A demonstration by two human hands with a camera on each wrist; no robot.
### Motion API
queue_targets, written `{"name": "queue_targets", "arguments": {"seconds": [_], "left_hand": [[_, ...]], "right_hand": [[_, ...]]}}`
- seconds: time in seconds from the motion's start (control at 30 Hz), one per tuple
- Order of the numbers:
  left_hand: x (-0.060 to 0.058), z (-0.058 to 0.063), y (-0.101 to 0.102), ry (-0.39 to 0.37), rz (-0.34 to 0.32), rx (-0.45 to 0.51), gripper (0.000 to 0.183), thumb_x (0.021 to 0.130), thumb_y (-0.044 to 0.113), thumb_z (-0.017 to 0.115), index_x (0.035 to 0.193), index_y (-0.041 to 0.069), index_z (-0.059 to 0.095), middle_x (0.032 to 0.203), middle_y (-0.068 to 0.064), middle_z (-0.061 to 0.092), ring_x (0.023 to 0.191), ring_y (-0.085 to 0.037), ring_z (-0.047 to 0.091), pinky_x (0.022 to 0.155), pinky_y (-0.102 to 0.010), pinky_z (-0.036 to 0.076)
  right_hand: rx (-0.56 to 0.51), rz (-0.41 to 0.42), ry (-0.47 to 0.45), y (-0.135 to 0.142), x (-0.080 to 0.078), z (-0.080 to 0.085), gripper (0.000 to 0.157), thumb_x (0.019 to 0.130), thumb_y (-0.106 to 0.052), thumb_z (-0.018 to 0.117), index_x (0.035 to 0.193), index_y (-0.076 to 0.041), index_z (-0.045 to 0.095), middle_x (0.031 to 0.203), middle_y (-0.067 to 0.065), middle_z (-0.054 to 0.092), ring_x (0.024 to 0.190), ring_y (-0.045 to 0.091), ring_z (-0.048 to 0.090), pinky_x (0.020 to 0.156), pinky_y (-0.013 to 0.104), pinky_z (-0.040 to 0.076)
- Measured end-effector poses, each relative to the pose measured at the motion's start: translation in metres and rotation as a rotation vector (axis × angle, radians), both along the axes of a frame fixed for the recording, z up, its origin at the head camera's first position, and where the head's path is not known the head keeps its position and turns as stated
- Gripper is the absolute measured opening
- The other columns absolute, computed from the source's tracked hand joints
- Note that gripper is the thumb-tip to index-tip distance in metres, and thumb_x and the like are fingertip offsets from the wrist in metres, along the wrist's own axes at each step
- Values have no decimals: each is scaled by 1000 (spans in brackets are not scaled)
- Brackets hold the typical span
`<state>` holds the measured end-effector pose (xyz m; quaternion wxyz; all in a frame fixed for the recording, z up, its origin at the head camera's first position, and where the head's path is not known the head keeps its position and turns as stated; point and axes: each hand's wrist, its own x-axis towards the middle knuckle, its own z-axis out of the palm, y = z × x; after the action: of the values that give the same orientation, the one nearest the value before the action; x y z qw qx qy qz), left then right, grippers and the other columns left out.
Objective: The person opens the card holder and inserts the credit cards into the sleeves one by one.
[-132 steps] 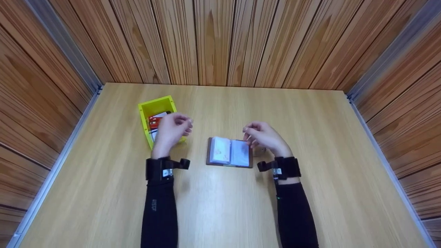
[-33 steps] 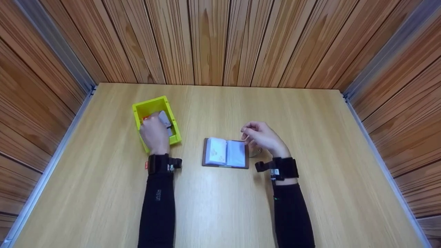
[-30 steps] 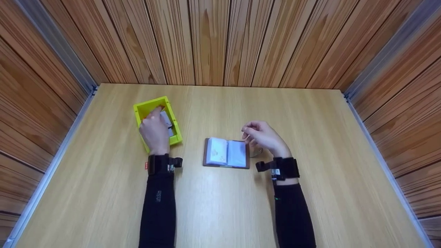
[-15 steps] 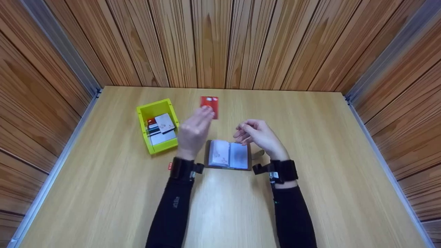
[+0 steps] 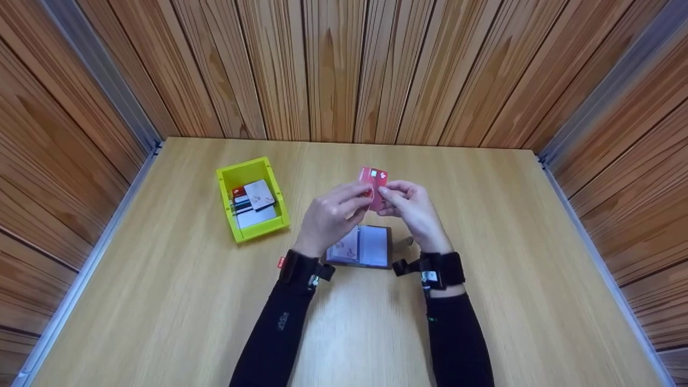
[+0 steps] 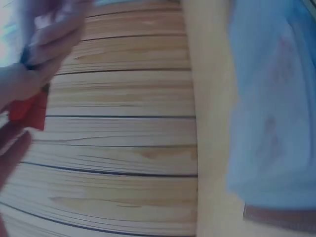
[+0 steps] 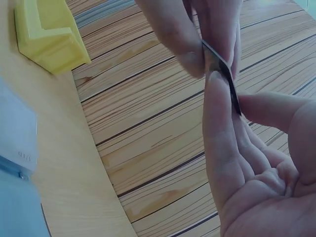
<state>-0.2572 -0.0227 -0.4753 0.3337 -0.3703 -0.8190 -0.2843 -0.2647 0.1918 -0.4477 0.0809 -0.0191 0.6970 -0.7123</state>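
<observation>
sleeves (image 5: 457, 336) and wrist straps (image 5: 450, 267) are black, the left strap (image 5: 296, 267) red-tabbed.

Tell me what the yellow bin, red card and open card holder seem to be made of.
Yellow bin: probably moulded plastic, satin-looking, judging by its even colour and crisp rim.
Red card: likely smooth plastic; it looks thin and clean-edged.
Card holder: cover perhaps matte leather or imitation, though only a brown border shows; sleeves seem translucent plastic, as print shows through.

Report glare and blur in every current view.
Head: pale glare on the light wooden tabletop, red rectangular card fairly sharp. Left wrist: pale translucent pages smeared, upper-left corner washed out. Right wrist: the card's edge fairly clear, lime-yellow rectangular box slightly soft.
</observation>
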Motion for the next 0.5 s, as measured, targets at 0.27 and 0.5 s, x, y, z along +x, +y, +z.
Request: {"name": "queue_targets", "arguments": {"seconds": [0.27,0.5], "left_hand": [[-8,5,-14,-1196,-146,905,27,106,4,64,131,0,71,132,-20,76,109,-23,80,95,-34,68],[-6,3,-17,-1364,-139,816,37,107,30,71,134,5,74,124,-16,80,98,-19,82,91,-33,69]], "right_hand": [[-7,-40,-22,-1,-1,-2,12,108,-10,66,117,-2,68,83,-4,80,71,9,73,70,23,66],[81,61,-17,-5,0,-6,16,108,-11,65,118,2,66,88,-3,79,73,9,74,73,24,67]]}}
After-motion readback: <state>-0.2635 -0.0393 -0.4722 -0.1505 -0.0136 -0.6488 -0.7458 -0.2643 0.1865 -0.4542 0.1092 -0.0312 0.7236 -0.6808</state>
